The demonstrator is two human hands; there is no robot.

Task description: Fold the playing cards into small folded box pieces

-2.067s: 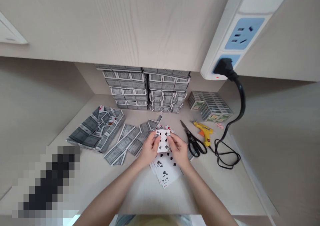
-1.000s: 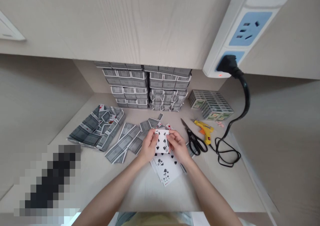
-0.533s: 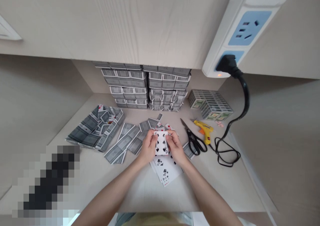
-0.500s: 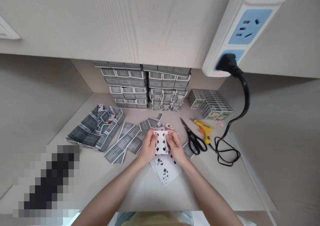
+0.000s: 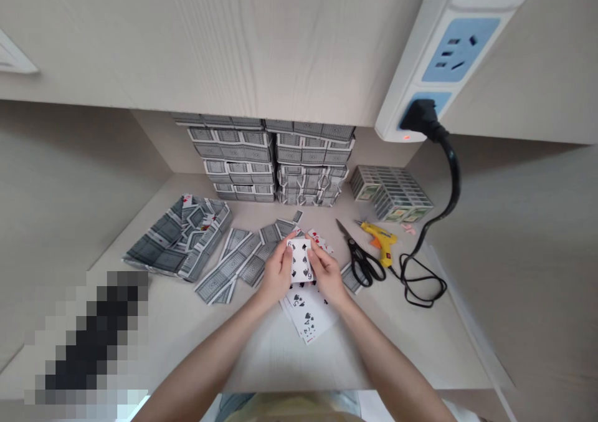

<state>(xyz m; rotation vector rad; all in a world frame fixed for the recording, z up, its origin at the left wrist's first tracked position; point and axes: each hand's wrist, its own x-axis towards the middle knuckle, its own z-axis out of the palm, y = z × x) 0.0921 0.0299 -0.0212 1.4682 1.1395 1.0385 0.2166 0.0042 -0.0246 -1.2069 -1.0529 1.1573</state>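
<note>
Between my hands is a six of spades playing card (image 5: pixel 299 261), face toward me. My left hand (image 5: pixel 277 270) pinches its left edge and my right hand (image 5: pixel 327 272) its right edge, thumbs on the face. Whether more cards lie behind it, I cannot tell. Below my hands, face-up spade cards (image 5: pixel 306 316) lie spread on the table, a five among them. Red-suited cards (image 5: pixel 321 240) show just beyond my right fingers. Left of my hands, several card strips (image 5: pixel 228 266) with grey patterned backs overlap on the table.
A card-built tray (image 5: pixel 159 247) holding folded cards stands at left. Stacked card-built boxes (image 5: pixel 238 148) line the back. At right are black scissors (image 5: pixel 362 263), a yellow glue gun (image 5: pixel 384 241) with its cord, and stacked card packs (image 5: pixel 397 194). A power strip (image 5: pixel 434 79) hangs above right.
My hands and the six of spades have shifted slightly upward, with the grip on both edges kept. The whole view has moved a little.
</note>
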